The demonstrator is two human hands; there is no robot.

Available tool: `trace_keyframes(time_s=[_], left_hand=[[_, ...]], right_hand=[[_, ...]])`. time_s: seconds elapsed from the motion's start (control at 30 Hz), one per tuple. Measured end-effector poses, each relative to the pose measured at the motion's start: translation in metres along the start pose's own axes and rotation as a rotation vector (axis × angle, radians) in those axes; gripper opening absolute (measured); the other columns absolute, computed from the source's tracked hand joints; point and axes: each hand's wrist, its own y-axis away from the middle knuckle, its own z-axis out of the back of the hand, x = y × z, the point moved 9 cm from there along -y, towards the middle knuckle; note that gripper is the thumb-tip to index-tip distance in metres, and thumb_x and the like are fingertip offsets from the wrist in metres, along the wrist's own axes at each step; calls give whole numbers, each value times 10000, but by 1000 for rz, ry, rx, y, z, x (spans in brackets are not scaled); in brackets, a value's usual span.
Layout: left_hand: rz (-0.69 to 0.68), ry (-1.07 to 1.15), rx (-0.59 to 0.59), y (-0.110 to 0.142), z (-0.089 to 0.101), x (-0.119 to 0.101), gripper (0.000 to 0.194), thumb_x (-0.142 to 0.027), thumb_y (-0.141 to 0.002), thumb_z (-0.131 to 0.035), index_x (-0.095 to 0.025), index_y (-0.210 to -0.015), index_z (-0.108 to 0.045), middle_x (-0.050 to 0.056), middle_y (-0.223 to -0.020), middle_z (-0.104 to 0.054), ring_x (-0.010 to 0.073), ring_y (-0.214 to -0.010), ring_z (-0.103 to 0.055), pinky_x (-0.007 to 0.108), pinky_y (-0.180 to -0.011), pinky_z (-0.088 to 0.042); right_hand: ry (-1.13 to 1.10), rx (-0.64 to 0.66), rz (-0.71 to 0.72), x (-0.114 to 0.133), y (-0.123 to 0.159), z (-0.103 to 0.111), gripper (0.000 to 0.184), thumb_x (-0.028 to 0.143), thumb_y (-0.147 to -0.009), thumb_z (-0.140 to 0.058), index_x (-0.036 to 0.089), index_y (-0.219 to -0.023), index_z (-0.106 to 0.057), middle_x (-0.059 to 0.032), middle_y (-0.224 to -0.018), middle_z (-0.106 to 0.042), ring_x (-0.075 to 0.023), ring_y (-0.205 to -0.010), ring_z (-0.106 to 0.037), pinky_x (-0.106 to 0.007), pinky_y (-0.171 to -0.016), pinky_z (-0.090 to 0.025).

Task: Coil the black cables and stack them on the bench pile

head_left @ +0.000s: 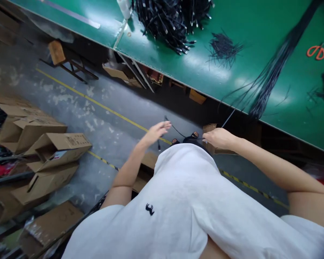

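Observation:
A thin black cable (178, 132) sags between my two hands, off the front of the green table. My left hand (158, 131) is closed on one part of it, its fingers pressed together. Below that hand hangs a dark cable end with a plug (159, 145). My right hand (218, 138) pinches the other part of the cable near the table's front edge. On the table, a large pile of black cables (167, 21) with metal plugs lies at the back. A small heap of thin black ties (224, 48) and a long bundle of black strands (275, 68) lie right of it.
Orange-handled scissors (316, 52) lie on the green table (264, 21) at right. A white bottle (124, 9) stands beside the cable pile. Open cardboard boxes (62, 144) are stacked at left. A wooden stool (56, 52) and yellow floor line (108, 109) show beyond.

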Motion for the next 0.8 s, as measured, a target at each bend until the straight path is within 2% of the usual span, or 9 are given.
trace_keyframes(time_s=[0.07,0.13,0.23,0.3,0.37,0.5,0.57,0.67,0.8], left_hand=[[-66,-127,356,-11,-77,-5,396,-208,-785,-609,-192,-1176,-665,83,-1245,-685,241,-1209,-605,372,-1024,-470],[-96,-127,636,-5,-131,-11,315,-244,-840,-591,-178,-1140,-659,83,-1109,-710,218,-1072,-640,345,-940,-500],[-71,-34,760,-1,-156,-22,287,-395,-945,-522,-146,-951,-663,16,-695,-598,130,-665,-557,288,-715,-499],[-23,16,751,-4,-151,-28,389,-479,-960,-503,-134,-917,-679,-32,-574,-460,98,-542,-435,270,-632,-467],[43,113,695,-10,-134,-36,416,-503,-935,-547,-119,-970,-702,-52,-532,-397,86,-494,-377,261,-580,-451],[108,384,359,-16,-79,-59,315,-380,-918,-584,-96,-948,-718,-81,-472,-277,57,-406,-277,202,-451,-370],[111,492,217,-10,-58,-70,296,-311,-941,-529,-87,-909,-721,-92,-459,-209,45,-372,-217,169,-402,-302],[56,593,76,2,-38,-86,339,-277,-960,-469,-82,-856,-726,-106,-434,-133,40,-337,-148,156,-368,-242],[-53,605,-4,19,-17,-101,274,-280,-918,-547,-85,-907,-739,-106,-411,-184,44,-331,-164,179,-371,-230]], right_hand=[[30,-8,74,40,-5,26,294,392,-985,-481,182,-883,-659,-76,-815,-696,-181,-708,-613,-274,-614,-294],[-2,-64,34,53,-9,54,290,391,-982,-487,190,-890,-674,-58,-841,-695,-165,-709,-601,-262,-588,-270],[-87,-208,3,37,-7,85,237,373,-956,-537,201,-892,-687,-34,-912,-690,-147,-767,-599,-238,-608,-296],[-131,-274,69,11,-4,94,249,391,-957,-544,201,-913,-700,-25,-928,-683,-137,-788,-593,-229,-669,-343],[-160,-352,86,-33,1,99,286,388,-981,-515,188,-944,-716,-30,-931,-684,-130,-816,-587,-232,-751,-375],[-88,-488,-193,-164,14,101,378,314,-1029,-429,100,-982,-737,-112,-991,-699,-132,-918,-573,-264,-863,-367],[12,-492,-311,-219,25,94,366,305,-1033,-432,92,-1040,-729,-138,-1061,-698,-145,-1003,-564,-318,-958,-327],[123,-484,-395,-279,41,85,346,296,-1040,-425,97,-1169,-677,-159,-1194,-665,-172,-1131,-533,-379,-1043,-258],[156,-360,-573,-342,49,85,349,285,-1026,-456,38,-1178,-650,-230,-1230,-633,-197,-1103,-552,-355,-925,-322]])
